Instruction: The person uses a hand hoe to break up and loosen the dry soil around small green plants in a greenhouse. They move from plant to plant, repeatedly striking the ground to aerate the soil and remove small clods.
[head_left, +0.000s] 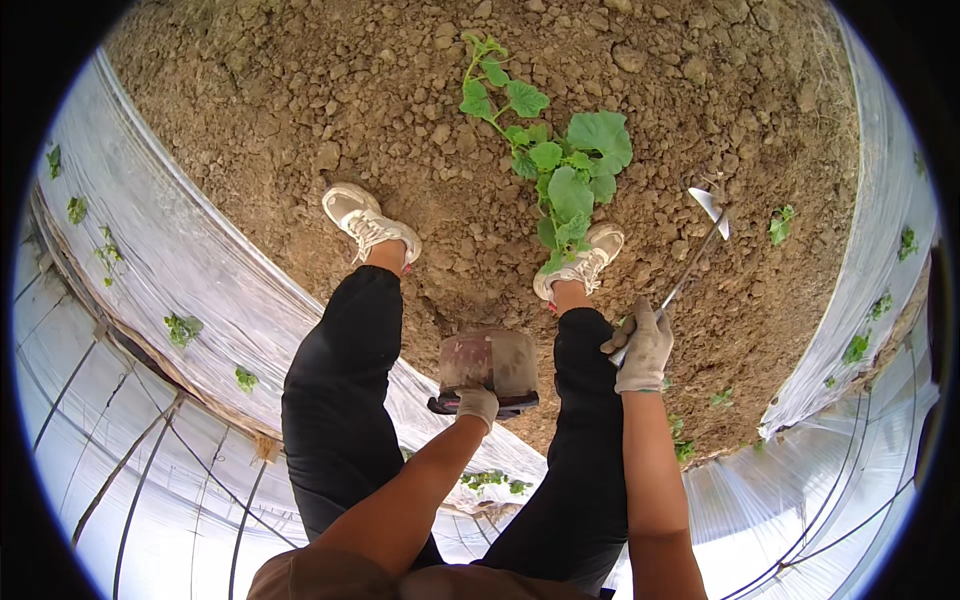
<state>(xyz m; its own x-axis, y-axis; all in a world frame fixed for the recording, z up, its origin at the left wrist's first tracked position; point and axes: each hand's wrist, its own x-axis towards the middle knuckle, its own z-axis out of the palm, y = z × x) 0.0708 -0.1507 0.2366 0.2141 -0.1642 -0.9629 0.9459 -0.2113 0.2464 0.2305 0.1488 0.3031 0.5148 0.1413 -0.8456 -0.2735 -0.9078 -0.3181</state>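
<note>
My left hand (478, 406), in a pale glove, grips the black near edge of a cylindrical, dirt-stained maroon and tan object (487, 356) between my legs. Whether it is a stool or a container I cannot tell. My gloved right hand (645, 345) is closed around the handle of a small hand hoe (696, 259). The hoe's triangular metal blade is over the soil, ahead and to the right of my right shoe (589, 264). A leafy green vine plant (570, 191) lies on the soil in front of that shoe, some leaves overlapping it.
Cloddy brown soil (300, 97) spreads ahead. Plastic-film strips with small plants flank it on the left (172, 217) and right (885, 187). A small seedling (781, 224) stands right of the hoe. My left shoe (371, 225) is on the soil. Greenhouse film and poles show behind.
</note>
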